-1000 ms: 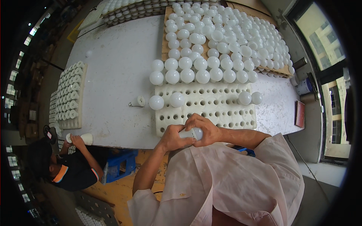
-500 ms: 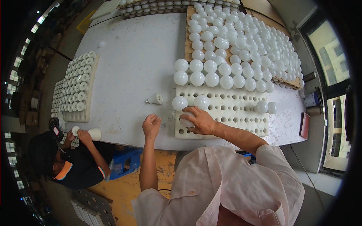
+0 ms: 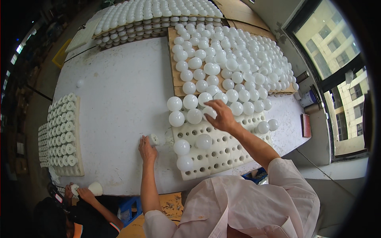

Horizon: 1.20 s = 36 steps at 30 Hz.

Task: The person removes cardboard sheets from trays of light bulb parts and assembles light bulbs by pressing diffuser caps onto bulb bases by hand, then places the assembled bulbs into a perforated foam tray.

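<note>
Fingers of right hand [image 3: 222,116] clasp a white globe [image 3: 209,112] (left hand [image 3: 147,148] touches lamp base [image 3: 154,139]).

Bright daylight from the right-hand window [image 3: 337,59], soft shadows, sharp centre, dark fisheye-bent edges

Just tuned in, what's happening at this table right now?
A person at a white table is handling white bulb globes. The right hand is closed over a globe at the far side of a white tray with holes, which holds a few globes. The left hand touches a small white base piece on the table. Another person works at lower left.
</note>
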Tool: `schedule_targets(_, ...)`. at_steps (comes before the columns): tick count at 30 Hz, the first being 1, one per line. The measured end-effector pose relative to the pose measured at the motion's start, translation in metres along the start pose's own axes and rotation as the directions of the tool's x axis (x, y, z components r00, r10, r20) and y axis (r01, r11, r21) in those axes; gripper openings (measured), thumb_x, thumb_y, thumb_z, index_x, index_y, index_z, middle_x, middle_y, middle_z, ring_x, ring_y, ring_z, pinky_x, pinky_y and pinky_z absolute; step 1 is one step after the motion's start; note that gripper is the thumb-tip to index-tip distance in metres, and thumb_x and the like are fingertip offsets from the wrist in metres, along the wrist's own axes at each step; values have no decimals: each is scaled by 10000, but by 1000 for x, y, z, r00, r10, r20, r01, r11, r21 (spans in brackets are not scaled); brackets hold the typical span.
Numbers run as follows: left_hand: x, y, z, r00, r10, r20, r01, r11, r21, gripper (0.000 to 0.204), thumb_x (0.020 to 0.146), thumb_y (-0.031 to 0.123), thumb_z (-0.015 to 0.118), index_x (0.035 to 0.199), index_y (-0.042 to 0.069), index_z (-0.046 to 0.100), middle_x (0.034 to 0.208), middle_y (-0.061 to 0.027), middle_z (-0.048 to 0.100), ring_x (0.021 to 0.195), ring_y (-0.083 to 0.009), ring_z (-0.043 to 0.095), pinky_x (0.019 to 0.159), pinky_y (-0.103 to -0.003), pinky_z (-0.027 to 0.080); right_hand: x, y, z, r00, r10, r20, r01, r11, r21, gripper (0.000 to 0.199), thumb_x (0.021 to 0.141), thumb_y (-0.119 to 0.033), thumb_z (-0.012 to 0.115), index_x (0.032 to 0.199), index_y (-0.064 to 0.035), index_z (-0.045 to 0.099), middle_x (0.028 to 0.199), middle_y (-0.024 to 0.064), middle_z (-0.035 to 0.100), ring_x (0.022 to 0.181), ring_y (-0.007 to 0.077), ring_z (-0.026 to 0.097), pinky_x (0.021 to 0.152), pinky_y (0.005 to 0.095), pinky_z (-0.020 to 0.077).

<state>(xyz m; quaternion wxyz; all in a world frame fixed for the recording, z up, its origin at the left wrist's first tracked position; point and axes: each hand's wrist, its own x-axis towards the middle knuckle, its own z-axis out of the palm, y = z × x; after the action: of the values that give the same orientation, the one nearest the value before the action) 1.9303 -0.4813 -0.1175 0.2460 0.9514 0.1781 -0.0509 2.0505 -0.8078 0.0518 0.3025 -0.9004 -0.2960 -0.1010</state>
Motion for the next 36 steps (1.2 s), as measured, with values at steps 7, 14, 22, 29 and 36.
schedule_targets(7,13,-12,12,994,44,-104,-48,998,-37,577,724,47,737,1237,-25,485,1312,-246,500,1238,-380,462,1040,-419,376,87,115,-11,858,343,383,-245,927,-282,598,756,-276,706,1291,-93,512,1181,174,603,1079,347,577,934,421,460)
schedule_targets(14,-34,-3,-2,954,-250,-167,155,884,-440,493,717,77,759,1155,-36,563,1118,-218,626,1043,-374,604,908,-385,479,109,128,-18,719,417,556,-309,908,-282,723,718,-383,746,1330,-93,494,1177,188,618,1070,323,602,915,397,473)
schedule_targets(22,-93,28,-24,925,-349,-150,48,498,-866,395,775,45,692,1144,-25,573,1062,-127,655,910,-205,646,801,-303,505,48,156,-53,838,439,324,-412,120,903,645,866,-409,622,1311,25,449,1210,193,575,1030,297,624,863,353,530)
schedule_targets(29,-137,117,-70,998,-4,-58,-56,178,-982,420,774,12,641,1171,-57,524,1057,-129,626,877,-176,641,803,-311,518,-31,93,-66,934,31,356,-318,-383,867,719,849,-360,674,1395,-68,310,1247,260,514,1045,362,622,803,320,592)
schedule_targets(36,-154,197,-65,904,383,190,89,266,-960,461,725,57,707,1145,-59,559,1013,-95,648,939,-176,624,828,-315,499,-82,46,-76,879,-135,457,-475,-171,863,911,678,-352,839,1372,-112,301,1155,215,573,936,308,663,653,322,610)
